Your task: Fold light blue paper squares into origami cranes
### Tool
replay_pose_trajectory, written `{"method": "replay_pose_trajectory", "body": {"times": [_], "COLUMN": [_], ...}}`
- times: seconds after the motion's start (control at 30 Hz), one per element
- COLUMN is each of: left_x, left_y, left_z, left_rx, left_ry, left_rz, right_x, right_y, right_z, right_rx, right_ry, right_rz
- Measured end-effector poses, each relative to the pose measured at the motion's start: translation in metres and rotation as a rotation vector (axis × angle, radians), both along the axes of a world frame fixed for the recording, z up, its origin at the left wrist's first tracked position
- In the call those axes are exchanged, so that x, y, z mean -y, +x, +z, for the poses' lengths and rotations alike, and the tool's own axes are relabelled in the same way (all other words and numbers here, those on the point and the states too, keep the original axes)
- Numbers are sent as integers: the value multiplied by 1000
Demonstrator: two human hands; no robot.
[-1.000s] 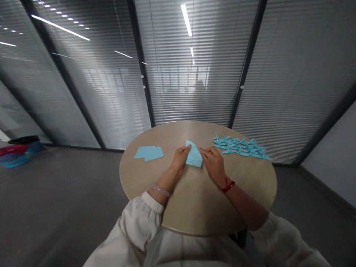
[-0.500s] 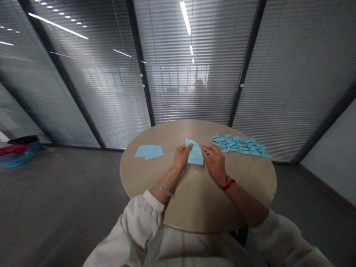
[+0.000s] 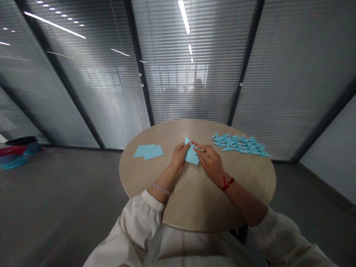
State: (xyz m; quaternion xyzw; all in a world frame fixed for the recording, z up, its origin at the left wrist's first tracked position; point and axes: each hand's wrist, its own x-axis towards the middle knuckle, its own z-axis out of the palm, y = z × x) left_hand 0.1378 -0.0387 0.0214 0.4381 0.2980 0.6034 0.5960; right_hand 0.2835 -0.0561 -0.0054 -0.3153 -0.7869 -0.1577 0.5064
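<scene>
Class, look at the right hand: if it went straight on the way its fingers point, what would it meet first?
The right hand would first meet the folded blue paper at its fingertips, then probably the left hand, though depth is unclear.

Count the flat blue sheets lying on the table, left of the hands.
2 visible: the left sheet and, overlapping it, the right sheet, whose near edge sits slightly lower in view. More may be stacked underneath.
</scene>
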Motion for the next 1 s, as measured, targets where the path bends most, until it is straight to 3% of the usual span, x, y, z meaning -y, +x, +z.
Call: {"method": "replay_pose_trajectory", "body": {"times": [0.57,1.0], "left_x": [0,-9], "left_y": [0,-7], "left_z": [-4,0], "left_rx": [-92,88], "left_ry": [87,-94], "left_rz": [-51,-114], "right_x": [-6,0], "right_y": [4,6], "right_z": [3,4], "right_rx": [-477,-268], "right_ry": [-247,-169], "right_rz": [1,192]}}
